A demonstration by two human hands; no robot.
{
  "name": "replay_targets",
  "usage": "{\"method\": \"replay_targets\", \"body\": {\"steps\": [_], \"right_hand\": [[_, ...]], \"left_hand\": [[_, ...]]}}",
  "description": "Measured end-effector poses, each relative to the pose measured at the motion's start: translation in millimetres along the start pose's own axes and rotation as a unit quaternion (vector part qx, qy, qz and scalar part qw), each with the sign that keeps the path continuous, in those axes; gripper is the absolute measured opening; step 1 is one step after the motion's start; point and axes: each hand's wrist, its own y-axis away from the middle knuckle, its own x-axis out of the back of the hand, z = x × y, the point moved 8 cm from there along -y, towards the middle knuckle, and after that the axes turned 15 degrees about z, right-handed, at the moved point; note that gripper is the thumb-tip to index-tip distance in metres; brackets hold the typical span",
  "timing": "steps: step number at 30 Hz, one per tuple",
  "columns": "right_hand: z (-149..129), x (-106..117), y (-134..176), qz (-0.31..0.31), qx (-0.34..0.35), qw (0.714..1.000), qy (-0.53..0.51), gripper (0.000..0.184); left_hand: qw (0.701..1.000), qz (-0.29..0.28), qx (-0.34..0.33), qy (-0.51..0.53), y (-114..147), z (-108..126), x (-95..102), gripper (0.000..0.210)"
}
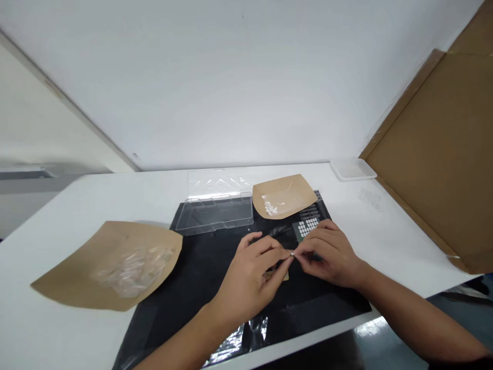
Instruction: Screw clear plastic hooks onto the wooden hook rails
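Observation:
My left hand point(256, 267) and my right hand point(331, 252) meet above the black mat point(208, 272), fingertips pinched together. Between them is a tiny whitish piece point(292, 253), too small to name, gripped by both thumbs and forefingers. Below my left palm a small tan piece point(285, 276) shows in part; most of it is hidden by the hand. Just beyond my right hand lies a dark card point(296, 231) with rows of small white rounded pieces point(308, 225). A brown paper tray point(287, 185) farther back holds loose white bits point(270, 208).
At left a larger brown paper tray point(77, 272) holds crumpled clear plastic bags point(134, 270). Clear plastic trays point(215, 226) lie at the mat's back edge. A white plastic container point(352, 169) stands back right, beside an upright cardboard sheet point(442, 154). A wall closes off the back.

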Motion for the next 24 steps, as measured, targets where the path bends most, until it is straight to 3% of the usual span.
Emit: {"method": "replay_targets", "body": {"steps": [24], "right_hand": [[0.8, -0.3, -0.3, 0.003, -0.009, 1.000, 0.005, 0.015]], "left_hand": [[1.000, -0.001, -0.003, 0.004, -1.5, 1.2, 0.8, 0.014]]}}
